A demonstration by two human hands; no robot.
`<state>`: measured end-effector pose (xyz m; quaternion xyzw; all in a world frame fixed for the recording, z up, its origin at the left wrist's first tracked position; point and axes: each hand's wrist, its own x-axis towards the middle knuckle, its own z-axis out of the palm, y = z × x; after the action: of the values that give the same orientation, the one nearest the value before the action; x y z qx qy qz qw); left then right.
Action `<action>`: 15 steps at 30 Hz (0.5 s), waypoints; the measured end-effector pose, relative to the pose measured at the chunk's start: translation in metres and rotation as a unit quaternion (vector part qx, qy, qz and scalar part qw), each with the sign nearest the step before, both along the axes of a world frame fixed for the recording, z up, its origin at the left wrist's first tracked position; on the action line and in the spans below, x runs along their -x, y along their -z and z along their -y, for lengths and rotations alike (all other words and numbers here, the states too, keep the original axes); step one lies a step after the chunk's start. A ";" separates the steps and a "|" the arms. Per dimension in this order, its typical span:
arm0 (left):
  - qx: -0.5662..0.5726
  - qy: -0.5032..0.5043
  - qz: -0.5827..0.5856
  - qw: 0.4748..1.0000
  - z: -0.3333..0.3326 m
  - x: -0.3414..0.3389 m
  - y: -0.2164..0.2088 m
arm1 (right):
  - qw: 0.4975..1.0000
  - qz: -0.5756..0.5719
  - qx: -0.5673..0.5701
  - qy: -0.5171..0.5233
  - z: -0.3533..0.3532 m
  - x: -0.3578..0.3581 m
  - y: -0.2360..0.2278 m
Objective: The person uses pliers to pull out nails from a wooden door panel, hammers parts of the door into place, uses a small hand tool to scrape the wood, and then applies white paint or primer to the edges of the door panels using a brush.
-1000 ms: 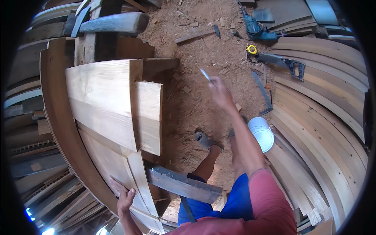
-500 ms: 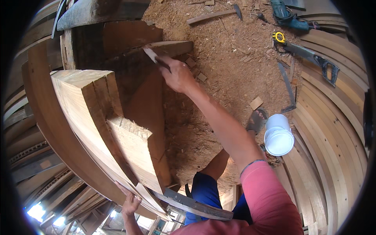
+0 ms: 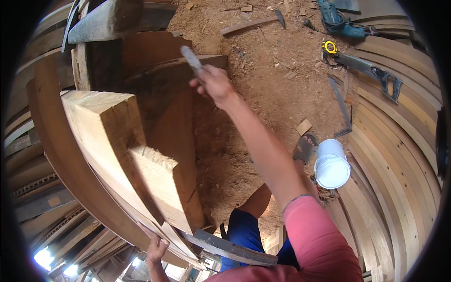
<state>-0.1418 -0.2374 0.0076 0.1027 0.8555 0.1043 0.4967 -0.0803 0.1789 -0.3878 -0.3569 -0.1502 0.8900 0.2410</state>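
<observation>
My right hand (image 3: 215, 87) is closed around a short, narrow, pale grey tool (image 3: 190, 57). Motion blurs it, and its exact kind is not clear. It points up and away, above the end of a dark timber piece (image 3: 213, 60). At the lower left, my left hand (image 3: 156, 245) rests with stretched fingers against the lower part of a long curved timber (image 3: 101, 129). That timber is pale and freshly cut, with a stepped block (image 3: 157, 178) on its right side. A reddish-brown curved plank (image 3: 63, 136) runs along its left.
Sawdust and chips cover the floor (image 3: 263, 94). A wooden-handled hammer-like tool (image 3: 249, 25), a teal power tool (image 3: 336, 19), a yellow tape measure (image 3: 329, 46), a handsaw (image 3: 371, 68) and a metal square (image 3: 342, 103) lie around. A white bucket (image 3: 331, 164) stands by my foot. Curved ribs (image 3: 394, 155) line the right.
My right hand has lifted the pale tool off the dark timber, tilting it upward and moving slightly right. My left hand stays in place. The view has shifted a little.
</observation>
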 end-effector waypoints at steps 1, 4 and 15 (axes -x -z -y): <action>-0.003 0.005 -0.004 1.000 0.000 0.000 0.001 | 1.000 0.010 0.012 -0.025 -0.006 0.015 -0.004; 0.028 0.059 -0.026 0.998 0.036 0.018 -0.003 | 0.996 0.046 0.045 -0.061 0.006 0.030 -0.004; 0.058 0.019 -0.019 0.998 0.052 0.016 -0.007 | 0.986 0.091 0.124 -0.071 0.031 -0.025 0.041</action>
<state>-0.1582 -0.2892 0.0143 0.0918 0.8674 0.0435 0.4872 -0.0550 0.1477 -0.4290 -0.4521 -0.0845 0.8803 0.1164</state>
